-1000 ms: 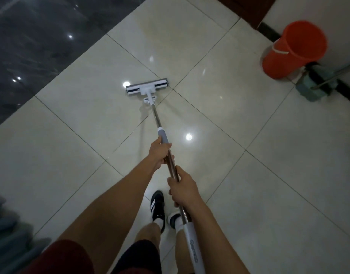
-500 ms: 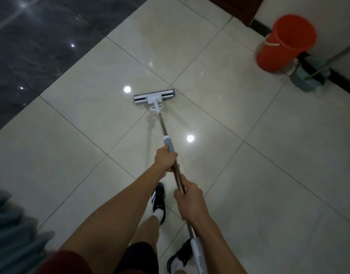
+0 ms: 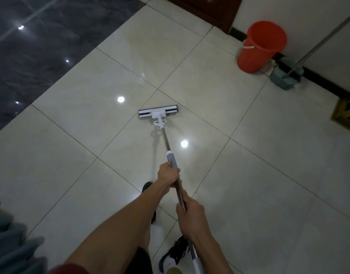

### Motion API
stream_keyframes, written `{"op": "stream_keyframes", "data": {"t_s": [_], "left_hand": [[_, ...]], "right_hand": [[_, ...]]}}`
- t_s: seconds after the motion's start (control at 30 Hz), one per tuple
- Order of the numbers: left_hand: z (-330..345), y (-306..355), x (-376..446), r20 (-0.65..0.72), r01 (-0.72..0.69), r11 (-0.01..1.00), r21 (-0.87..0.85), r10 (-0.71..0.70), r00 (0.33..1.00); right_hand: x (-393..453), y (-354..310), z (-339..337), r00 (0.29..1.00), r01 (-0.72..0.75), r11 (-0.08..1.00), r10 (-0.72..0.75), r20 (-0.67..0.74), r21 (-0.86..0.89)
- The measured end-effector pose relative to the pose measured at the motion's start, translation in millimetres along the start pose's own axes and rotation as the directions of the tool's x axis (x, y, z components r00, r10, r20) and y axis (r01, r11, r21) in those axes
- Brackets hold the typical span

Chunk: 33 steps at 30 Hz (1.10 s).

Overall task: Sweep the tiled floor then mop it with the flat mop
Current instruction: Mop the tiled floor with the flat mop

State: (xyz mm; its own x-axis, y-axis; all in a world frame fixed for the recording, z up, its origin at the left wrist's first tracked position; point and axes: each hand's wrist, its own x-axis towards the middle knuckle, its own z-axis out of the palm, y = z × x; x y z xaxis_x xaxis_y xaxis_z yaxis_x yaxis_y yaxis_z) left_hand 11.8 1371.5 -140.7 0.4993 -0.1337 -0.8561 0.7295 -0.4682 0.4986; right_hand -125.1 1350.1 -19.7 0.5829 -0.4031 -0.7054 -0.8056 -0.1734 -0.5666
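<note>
Both my hands were on the flat mop (image 3: 171,155) pole. My left hand (image 3: 168,176) had its grip closed around the pole just below the grey sleeve, fingers wrapped over it. My right hand (image 3: 191,214) had its grip closed on the bare metal part further back, nearer my body. The pole ran from the bottom edge of the view, between my forearms, up and slightly left to the mop head (image 3: 158,112). The head was white and grey, lay flat on the tiled floor (image 3: 81,155), crosswise to the pole, sitting about where tile joints met. The tiles were glossy cream with several bright ceiling light reflections; one spot was just right of the pole, another left of the head. A dark marbled floor section (image 3: 41,46) filled the upper left.

An orange bucket (image 3: 262,46) stood upright at the upper right, against the white wall (image 3: 318,26) with black skirting. Just right of it, a teal dustpan (image 3: 286,77) sat on the floor with a long metal handle (image 3: 318,40) leaning up toward the wall. A patterned mat edge (image 3: 346,115) showed at the right border. My black and white shoes (image 3: 176,254) were on the tiles below the hands, one partly hidden behind my left forearm. Something blurred and grey-blue sat at the lower left; could not tell what.
</note>
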Motion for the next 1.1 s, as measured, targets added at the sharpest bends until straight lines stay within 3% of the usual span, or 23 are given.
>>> {"op": "stream_keyframes", "data": {"t_s": [0.3,0.77,1.1], "left_hand": [[-14.4,59.2,59.9,-0.04,-0.021,0.999,-0.032,0.02,0.999],[-80.7,236.7,173.0,0.02,0.011,0.997,-0.076,-0.01,1.0],[-73.2,360.9,243.6,0.015,0.026,0.992,-0.121,-0.024,1.0]], "right_hand": [[74.2,-52.4,2.0,0.998,-0.008,0.999,0.01,-0.058,0.033],[228.7,-219.0,-9.6,0.999,-0.023,0.998,0.025,-0.035,0.063],[335.9,-309.0,-68.8,0.999,-0.033,0.999,0.033,0.016,0.001]]}}
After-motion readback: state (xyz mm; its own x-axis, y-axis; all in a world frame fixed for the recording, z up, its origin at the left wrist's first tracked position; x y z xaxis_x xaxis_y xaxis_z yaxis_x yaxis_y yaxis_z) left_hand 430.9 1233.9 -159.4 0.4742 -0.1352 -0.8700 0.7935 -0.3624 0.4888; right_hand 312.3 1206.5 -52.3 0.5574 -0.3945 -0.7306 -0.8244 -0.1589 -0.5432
